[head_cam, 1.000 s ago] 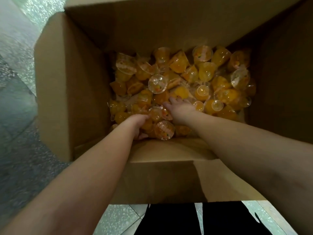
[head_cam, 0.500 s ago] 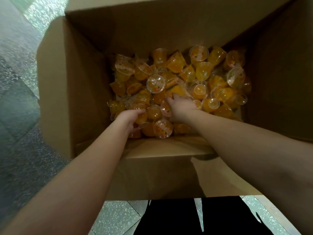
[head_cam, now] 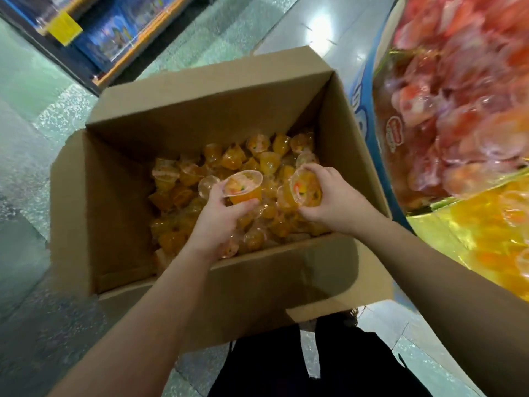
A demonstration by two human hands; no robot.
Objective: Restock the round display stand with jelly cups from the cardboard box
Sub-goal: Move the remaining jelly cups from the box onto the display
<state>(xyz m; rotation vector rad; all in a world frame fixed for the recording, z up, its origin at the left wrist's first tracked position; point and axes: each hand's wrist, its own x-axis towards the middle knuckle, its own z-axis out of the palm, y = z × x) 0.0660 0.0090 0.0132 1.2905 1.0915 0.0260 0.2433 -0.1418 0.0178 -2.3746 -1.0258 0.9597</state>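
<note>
Both hands are now lifting clear of the heap, where half a second ago they were pressing down among the jelly cups at the near wall of the box [head_cam: 123, 202]. The view is also swinging up and right, so the stand [head_cam: 458, 124] and a shelf [head_cam: 94, 30] across the floor [head_cam: 25, 116] are coming into sight; neither was showing before.

The left hand [head_cam: 220, 219] is gripping a cup [head_cam: 243, 186] from below, thumb on the right side and fingers curling round the left, foil lid tilting up toward the camera. The right hand [head_cam: 329, 196] is holding a second cup [head_cam: 306, 189] on its side, lid facing left, fingers wrapping over the top and thumb under it. The two cups are hanging just apart, above the middle of the heap [head_cam: 229, 159], inside the box walls. The stand is sitting just beside the box's right wall, with red cups above and yellow ones lower down.

The stand is cut off by the right edge and is smearing with motion blur, so single cups there are hard to separate. Whether either hand is holding more than one cup cannot be told. The near box wall is hiding the heap's closest edge.
</note>
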